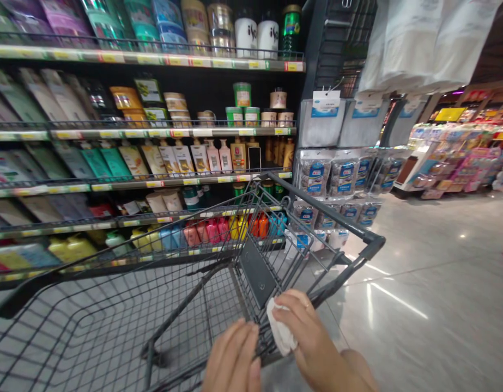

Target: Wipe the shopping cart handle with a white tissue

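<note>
1. Right hand point(312, 329): fingers closed around a white tissue point(280, 331), just right of the left hand point(235, 356).
2. Left hand: fingers together; cannot tell whether they hold anything.
3. Gray wire shopping cart point(257, 276): beyond both hands.

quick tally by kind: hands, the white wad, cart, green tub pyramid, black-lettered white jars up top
Bare left hand, bare right hand: 2
Crumpled white wad: 1
Dark grey wire shopping cart: 1
Stacked round green tubs: 3
Black-lettered white jars: 2
Total: 9
</note>
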A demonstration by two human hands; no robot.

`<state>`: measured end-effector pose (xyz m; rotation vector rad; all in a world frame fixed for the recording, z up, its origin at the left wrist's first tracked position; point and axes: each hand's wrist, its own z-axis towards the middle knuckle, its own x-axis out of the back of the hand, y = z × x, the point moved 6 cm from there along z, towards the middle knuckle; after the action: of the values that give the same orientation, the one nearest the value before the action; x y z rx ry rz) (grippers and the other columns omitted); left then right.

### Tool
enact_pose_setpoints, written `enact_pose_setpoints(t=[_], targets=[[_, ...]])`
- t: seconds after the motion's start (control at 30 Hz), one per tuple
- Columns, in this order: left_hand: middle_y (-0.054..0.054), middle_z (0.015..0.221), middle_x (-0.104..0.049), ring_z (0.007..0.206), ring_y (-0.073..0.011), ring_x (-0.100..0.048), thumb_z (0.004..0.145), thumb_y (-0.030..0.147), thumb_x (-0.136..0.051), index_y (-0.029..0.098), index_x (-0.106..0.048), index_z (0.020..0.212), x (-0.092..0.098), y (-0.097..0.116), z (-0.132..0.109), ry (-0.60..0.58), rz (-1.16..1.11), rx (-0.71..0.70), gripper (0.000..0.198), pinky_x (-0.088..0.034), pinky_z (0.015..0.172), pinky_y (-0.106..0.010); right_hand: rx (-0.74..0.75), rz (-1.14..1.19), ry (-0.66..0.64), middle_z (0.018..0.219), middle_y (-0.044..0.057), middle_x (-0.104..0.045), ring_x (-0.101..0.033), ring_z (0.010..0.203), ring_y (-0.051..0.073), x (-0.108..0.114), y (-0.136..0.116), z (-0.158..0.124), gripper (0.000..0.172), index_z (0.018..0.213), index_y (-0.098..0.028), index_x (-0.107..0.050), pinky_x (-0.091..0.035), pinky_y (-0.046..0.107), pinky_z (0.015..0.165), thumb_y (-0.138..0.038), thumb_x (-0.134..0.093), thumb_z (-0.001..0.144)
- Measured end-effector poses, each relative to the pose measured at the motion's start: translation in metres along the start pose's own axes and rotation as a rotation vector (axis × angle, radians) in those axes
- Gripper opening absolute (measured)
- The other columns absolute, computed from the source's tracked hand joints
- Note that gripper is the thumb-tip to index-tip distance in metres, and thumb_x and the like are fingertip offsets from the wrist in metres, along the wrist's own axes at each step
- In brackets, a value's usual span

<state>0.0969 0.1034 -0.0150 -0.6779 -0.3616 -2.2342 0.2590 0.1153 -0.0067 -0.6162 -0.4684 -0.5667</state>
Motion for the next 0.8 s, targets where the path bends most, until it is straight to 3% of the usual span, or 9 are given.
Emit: enact_pose_setpoints(t=[0.07, 0.13, 0.23, 0.33, 0.5, 0.67, 0.8], targets=[[-0.007, 0.094, -0.071, 0.09, -0.0175, -0.065, 0.091, 0.017, -0.04, 0.016, -0.059, 0.114, -0.017, 0.025, 0.012, -0.026, -0.007, -0.077, 0.03, -0.05, 0.079, -0.029, 0.058, -0.06, -0.028, 0.105, 0.011, -0.063, -0.054, 0.105, 0.023, 0.008, -0.002, -0.002, 0.052, 0.113, -0.017, -0.055, -0.051, 0.041, 0.089, 0.004, -0.036, 0.069], [-0.007, 0.085, -0.071, 0.075, -0.0151, -0.064, 0.093, 0.018, -0.04, 0.014, -0.06, 0.11, -0.027, 0.032, 0.015, -0.074, 0.032, -0.07, 0.027, -0.048, 0.069, -0.027, 0.076, -0.117, -0.025, 0.103, 0.012, -0.064, -0.055, 0.104, 0.024, 0.02, 0.003, -0.005, 0.053, 0.113, -0.016, -0.056, -0.052, 0.041, 0.087, 0.004, -0.036, 0.068], [-0.002, 0.071, -0.066, 0.06, -0.0117, -0.058, 0.091, 0.019, -0.049, 0.012, -0.061, 0.109, -0.031, 0.028, 0.008, -0.12, 0.113, -0.083, 0.022, -0.041, 0.059, -0.027, 0.082, -0.221, -0.029, 0.102, 0.013, -0.065, -0.055, 0.103, 0.025, 0.04, 0.015, -0.012, 0.052, 0.113, -0.015, -0.058, -0.053, 0.043, 0.084, 0.003, -0.036, 0.069], [0.001, 0.064, -0.061, 0.058, -0.011, -0.055, 0.089, 0.023, -0.056, 0.013, -0.061, 0.106, -0.028, 0.024, 0.004, -0.117, 0.122, -0.097, 0.021, -0.038, 0.059, -0.027, 0.169, -0.373, -0.085, 0.1, 0.015, -0.066, -0.056, 0.101, 0.027, 0.055, 0.018, -0.017, 0.043, 0.112, -0.013, -0.06, -0.052, 0.046, 0.084, 0.0, -0.038, 0.078], [0.004, 0.062, -0.058, 0.056, -0.0099, -0.054, 0.092, 0.027, -0.052, 0.018, -0.063, 0.099, -0.025, 0.023, 0.009, -0.118, 0.093, -0.058, 0.016, -0.036, 0.059, -0.026, 0.324, -0.563, -0.124, 0.097, 0.014, -0.067, -0.056, 0.101, 0.027, 0.088, 0.013, -0.011, 0.031, 0.102, -0.01, -0.063, -0.048, 0.044, 0.09, -0.002, -0.039, 0.085], [0.004, 0.065, -0.062, 0.059, -0.0101, -0.056, 0.092, 0.028, -0.05, 0.018, -0.063, 0.097, -0.024, 0.022, 0.011, -0.141, 0.073, -0.029, 0.017, -0.039, 0.062, -0.026, 0.179, -0.524, -0.07, 0.104, 0.013, -0.064, -0.055, 0.104, 0.026, 0.138, 0.037, 0.006, 0.044, 0.109, -0.015, -0.06, -0.048, 0.043, 0.085, 0.004, -0.037, 0.076], [0.004, 0.065, -0.062, 0.058, -0.0102, -0.057, 0.092, 0.028, -0.05, 0.019, -0.064, 0.092, -0.022, 0.022, 0.01, -0.141, 0.064, -0.016, 0.017, -0.039, 0.061, -0.026, 0.052, -0.507, 0.041, 0.109, 0.012, -0.059, -0.053, 0.106, 0.025, 0.15, 0.051, 0.004, 0.054, 0.111, -0.018, -0.058, -0.046, 0.045, 0.085, 0.006, -0.035, 0.069]])
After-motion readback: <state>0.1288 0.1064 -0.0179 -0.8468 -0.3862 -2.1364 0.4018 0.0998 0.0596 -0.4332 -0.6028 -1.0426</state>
